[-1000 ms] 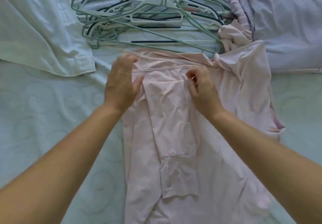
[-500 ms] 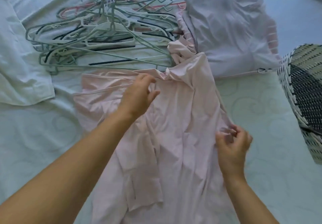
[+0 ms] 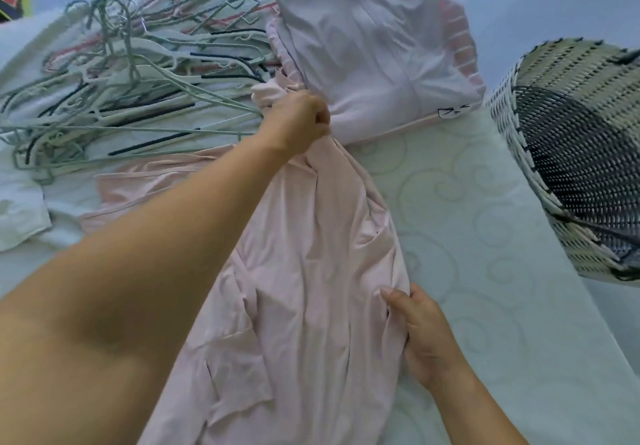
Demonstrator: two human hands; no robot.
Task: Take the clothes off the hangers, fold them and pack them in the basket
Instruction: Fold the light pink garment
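A pale pink garment (image 3: 311,271) lies lengthwise on the bed, partly folded, with a sleeve laid over its left side. My left hand (image 3: 299,120) grips its bunched top right corner near the hangers. My right hand (image 3: 415,323) pinches the garment's right edge lower down. A heap of empty hangers (image 3: 138,80), mostly grey-green with some pink and black ones, lies at the back left. The woven black-and-white basket (image 3: 571,153) stands at the right edge of the bed, tilted toward me.
A folded lilac garment with pink striped trim (image 3: 374,53) lies behind the pink one, next to the hangers. A white cloth (image 3: 20,216) sits at the left. The patterned white bedcover (image 3: 467,219) shows between garment and basket.
My view swung right, bringing the basket in. My left hand moved from the neckline to the top right corner and gripped it. My right hand dropped to the garment's right edge.
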